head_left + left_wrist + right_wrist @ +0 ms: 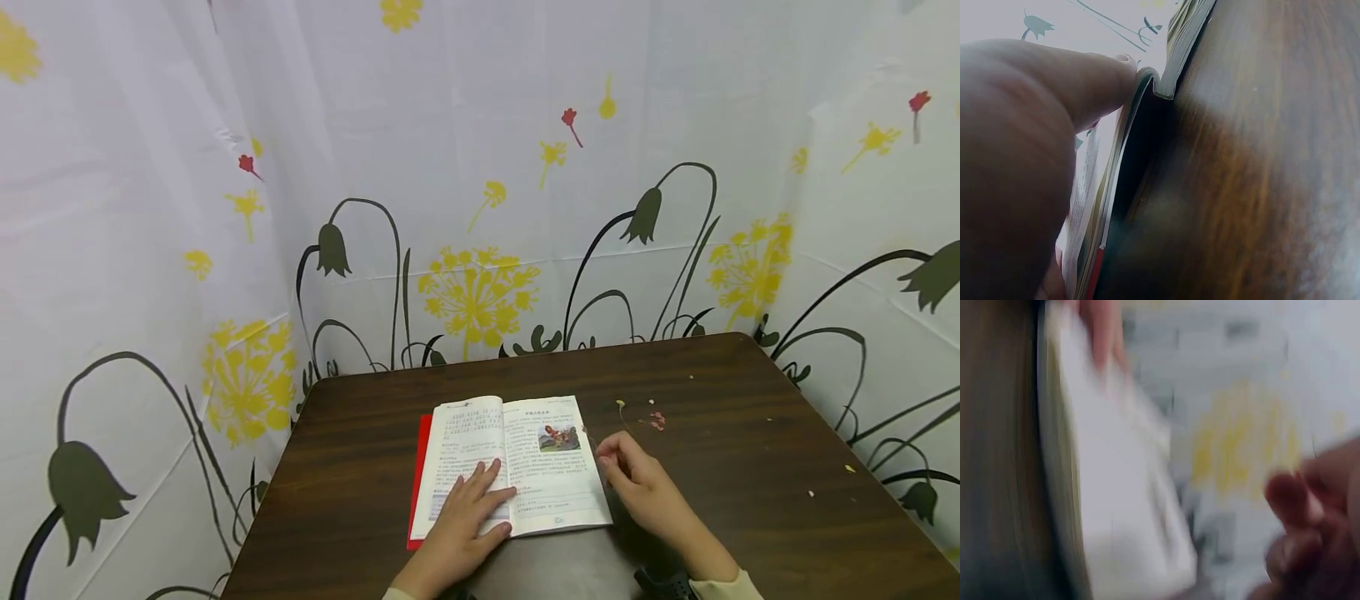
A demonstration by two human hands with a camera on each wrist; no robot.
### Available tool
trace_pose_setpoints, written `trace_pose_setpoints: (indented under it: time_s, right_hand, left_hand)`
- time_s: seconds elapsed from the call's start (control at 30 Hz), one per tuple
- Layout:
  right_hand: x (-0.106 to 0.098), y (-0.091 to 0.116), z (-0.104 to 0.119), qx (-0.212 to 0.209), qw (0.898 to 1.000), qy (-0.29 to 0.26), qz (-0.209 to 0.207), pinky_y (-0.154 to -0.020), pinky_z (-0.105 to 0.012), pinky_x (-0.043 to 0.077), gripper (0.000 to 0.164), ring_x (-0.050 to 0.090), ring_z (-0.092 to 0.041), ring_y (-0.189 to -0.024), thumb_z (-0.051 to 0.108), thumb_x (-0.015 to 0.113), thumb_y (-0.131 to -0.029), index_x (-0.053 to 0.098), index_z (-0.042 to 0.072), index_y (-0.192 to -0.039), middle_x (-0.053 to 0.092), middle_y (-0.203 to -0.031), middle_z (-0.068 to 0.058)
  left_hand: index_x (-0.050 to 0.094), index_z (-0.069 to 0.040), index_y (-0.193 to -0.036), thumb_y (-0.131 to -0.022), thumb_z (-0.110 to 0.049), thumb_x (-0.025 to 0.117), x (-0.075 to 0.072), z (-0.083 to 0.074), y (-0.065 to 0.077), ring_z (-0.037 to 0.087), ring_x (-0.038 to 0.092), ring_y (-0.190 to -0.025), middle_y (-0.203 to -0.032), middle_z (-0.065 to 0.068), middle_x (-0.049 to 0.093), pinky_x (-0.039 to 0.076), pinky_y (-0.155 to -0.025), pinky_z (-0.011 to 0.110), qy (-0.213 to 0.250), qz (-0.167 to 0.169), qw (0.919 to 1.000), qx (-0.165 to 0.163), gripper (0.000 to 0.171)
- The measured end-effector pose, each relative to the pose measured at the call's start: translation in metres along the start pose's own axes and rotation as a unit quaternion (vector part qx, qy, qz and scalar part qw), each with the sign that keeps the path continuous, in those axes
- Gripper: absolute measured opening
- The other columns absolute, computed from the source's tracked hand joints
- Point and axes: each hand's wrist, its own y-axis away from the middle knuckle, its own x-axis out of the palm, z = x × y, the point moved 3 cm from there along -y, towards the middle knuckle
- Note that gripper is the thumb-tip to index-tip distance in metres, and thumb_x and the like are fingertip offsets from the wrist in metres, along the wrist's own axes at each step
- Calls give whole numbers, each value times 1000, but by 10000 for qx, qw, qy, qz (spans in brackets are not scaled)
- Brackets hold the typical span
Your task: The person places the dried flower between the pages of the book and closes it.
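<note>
An open book with printed text and a small colour picture on its right page lies on the dark wooden table. My left hand rests spread across the lower left page, its thumb reaching over the fold at the bottom edge; the left wrist view shows that thumb on the curved pages. Just off the right page's edge, my right hand pinches a very thin stem between thumb and forefinger. It looks like a small dried flower, blurred in the right wrist view.
Right of the book lie a yellow-headed dried flower and a reddish flower cluster. Several tiny petals are scattered farther right on the table. A red cover shows along the book's left edge. Behind hangs a flower-printed white curtain.
</note>
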Motion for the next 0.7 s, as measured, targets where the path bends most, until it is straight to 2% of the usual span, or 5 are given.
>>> trace_pose_setpoints:
  time_s: [0.13,0.27,0.33,0.47,0.7]
  right_hand:
    - [35,3,39,443,9929,-1100,-95,-52,-24,44,8,53,-11,-58,12,65,-109,62,5,-112,64,-78,-4]
    - [82,3,29,1046,9708,-2156,-51,-47,-18,39,17,49,-6,-55,14,64,-110,60,-2,-110,62,-80,-7]
    - [99,2,17,1100,9720,-2077,86,-53,-18,43,17,53,-7,-59,15,65,-109,62,-2,-108,63,-81,-8]
    - [108,4,9,978,9882,-1157,220,-66,-22,47,5,59,-8,-71,15,69,-107,67,10,-106,66,-81,-6]
    - [108,4,6,944,9930,-659,282,-59,-20,43,14,52,-2,-63,7,69,-104,68,14,-115,65,-82,1]
  left_hand:
    - [64,-35,-150,-103,-38,73,-1,1,3,40,31,-166,-178,4,39,24,-129,75,-102,-126,9998,117,49]
    - [64,-35,-150,-103,-39,72,-2,2,4,40,31,-166,-177,5,39,25,-129,74,-89,-190,9996,166,48]
    - [64,-35,-150,-104,-40,72,-3,1,3,40,31,-166,-177,5,39,25,-129,75,-34,-203,9997,159,47]
    - [64,-34,-151,-105,-41,71,-2,0,2,41,30,-166,-178,6,38,25,-128,76,-27,-204,9997,156,47]
    - [65,-32,-150,-104,-40,71,-3,-3,2,41,31,-166,-178,6,39,25,-128,76,-2,-198,9996,195,47]
